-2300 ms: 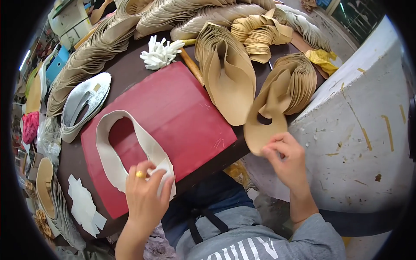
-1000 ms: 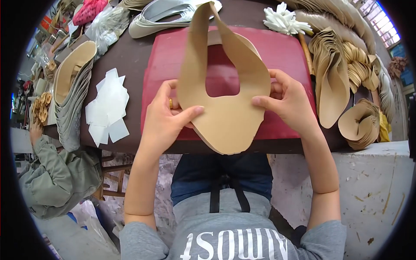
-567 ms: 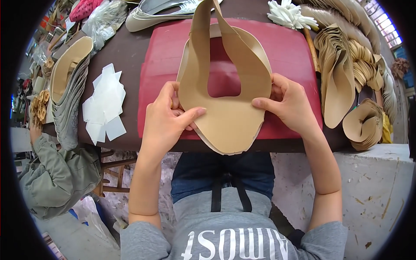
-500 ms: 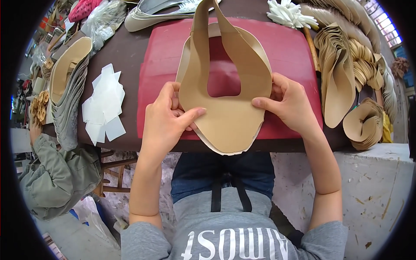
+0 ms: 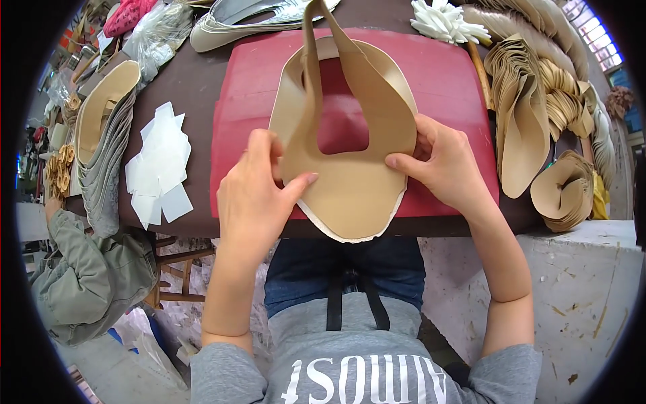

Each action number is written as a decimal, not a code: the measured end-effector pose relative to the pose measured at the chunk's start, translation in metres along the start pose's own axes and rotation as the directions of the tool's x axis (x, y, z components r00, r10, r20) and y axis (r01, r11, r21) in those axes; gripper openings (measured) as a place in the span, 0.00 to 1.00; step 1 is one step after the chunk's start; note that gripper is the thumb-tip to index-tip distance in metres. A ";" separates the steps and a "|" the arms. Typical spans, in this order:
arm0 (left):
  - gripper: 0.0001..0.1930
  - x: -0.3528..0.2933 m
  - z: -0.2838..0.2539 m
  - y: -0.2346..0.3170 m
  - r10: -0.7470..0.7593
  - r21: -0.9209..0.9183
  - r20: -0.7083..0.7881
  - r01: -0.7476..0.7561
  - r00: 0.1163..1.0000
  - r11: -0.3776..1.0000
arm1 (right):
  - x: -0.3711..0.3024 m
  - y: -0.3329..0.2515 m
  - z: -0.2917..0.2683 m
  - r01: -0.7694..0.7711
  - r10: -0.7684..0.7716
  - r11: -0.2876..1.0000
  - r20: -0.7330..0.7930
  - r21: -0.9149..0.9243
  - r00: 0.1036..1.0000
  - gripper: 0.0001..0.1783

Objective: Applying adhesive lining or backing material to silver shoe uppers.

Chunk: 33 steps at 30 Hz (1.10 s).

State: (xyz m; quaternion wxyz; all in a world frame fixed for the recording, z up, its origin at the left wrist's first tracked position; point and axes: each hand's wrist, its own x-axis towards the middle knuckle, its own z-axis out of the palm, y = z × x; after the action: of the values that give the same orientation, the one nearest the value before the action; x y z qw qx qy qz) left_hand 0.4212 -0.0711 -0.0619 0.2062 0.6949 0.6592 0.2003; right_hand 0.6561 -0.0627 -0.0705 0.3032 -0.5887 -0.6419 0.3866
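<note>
A tan shoe upper point(image 5: 353, 182) with a U-shaped opening lies over a lining piece point(image 5: 285, 91) whose pale edge shows along its left side and around the toe. The upper's two long side strips stand up and lean together at the far end. My left hand point(image 5: 252, 182) is closed on the left edge near the toe, thumb on top and fingers partly hidden behind. On the right edge, my right hand point(image 5: 447, 158) pinches the upper with its thumb on the tan face. The toe end reaches over the table's near edge.
Under the work lies a red mat point(image 5: 451, 87) on a dark table. White sheets point(image 5: 159, 165) and stacked shoe uppers point(image 5: 108, 155) are on the left. Tan pieces point(image 5: 518, 121) and a wooden-handled tool point(image 5: 479, 77) lie right. Another person's green sleeve point(image 5: 101, 269) shows at far left.
The upper's left side strip has shifted inward to the right, baring more of the lining along the left edge. My left hand has moved slightly; my right hand keeps its grip.
</note>
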 end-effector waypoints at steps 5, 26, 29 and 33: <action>0.23 -0.039 0.036 0.003 0.475 0.241 -0.295 -0.416 0.829 0.877 | -0.006 -0.003 0.000 0.040 -0.042 0.998 -0.044 -0.045 0.998 0.18; 0.26 -0.044 0.075 0.053 0.567 0.231 -0.077 -0.538 0.820 0.810 | 0.073 0.007 -0.046 0.239 -0.210 0.935 0.135 -0.262 0.968 0.15; 0.28 -0.027 0.081 0.062 0.477 0.328 -0.059 -0.435 0.877 0.839 | 0.076 0.015 -0.037 0.374 -0.367 0.897 0.075 -0.233 0.927 0.10; 0.27 -0.018 0.082 0.068 0.457 0.330 -0.059 -0.414 0.888 0.848 | 0.070 0.013 -0.035 0.505 -0.523 0.797 0.040 -0.333 0.852 0.08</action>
State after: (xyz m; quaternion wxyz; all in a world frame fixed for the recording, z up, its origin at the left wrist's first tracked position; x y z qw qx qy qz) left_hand 0.5220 -0.0943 -0.0934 -0.0009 0.8346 0.5196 0.1830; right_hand 0.6842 0.0112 -0.0682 0.3105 -0.4450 -0.8245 0.1605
